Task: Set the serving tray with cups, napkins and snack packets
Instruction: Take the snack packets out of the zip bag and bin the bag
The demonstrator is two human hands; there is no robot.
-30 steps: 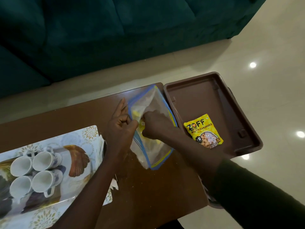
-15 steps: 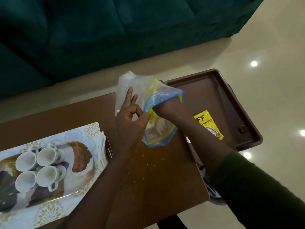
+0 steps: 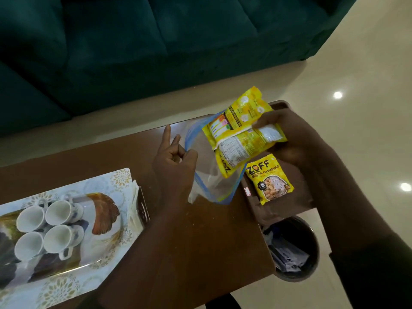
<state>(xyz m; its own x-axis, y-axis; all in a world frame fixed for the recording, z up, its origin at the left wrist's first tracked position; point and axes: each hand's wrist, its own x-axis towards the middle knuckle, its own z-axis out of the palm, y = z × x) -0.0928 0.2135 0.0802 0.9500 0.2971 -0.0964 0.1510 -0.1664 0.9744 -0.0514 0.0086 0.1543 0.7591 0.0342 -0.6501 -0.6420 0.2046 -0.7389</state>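
Now, step in hand: drawing snack packets out of the bag for the tray.
Right hand (image 3: 296, 139): centre right of frame, grip clamped on two yellow snack packets (image 3: 243, 134), lifted clear of the bag mouth.
Left hand (image 3: 176, 161): centre of frame, thumb and forefinger pinched on the blue rim of the zip bag (image 3: 214, 175); other fingers spread upward.
Zip bag: clear, mouth held wide, resting on the wooden bench (image 3: 189, 241).
Held packets: long axis slanting from upper right to lower left, lower ends over the bag.
Brown tray (image 3: 278, 206): right of the bag, directly beneath the right hand; one ZOFF packet (image 3: 268, 179) flat on it.
Key relation: tray below and just right of the gripped packets, so the right hand is the nearer one; a short lowering should land them beside the ZOFF packet.
Patterned tray (image 3: 66, 282): lower left, four white cups (image 3: 46, 230) clustered, napkins (image 3: 133, 210) at its right edge.
Bin (image 3: 289, 248): on the floor under the brown tray's near end.
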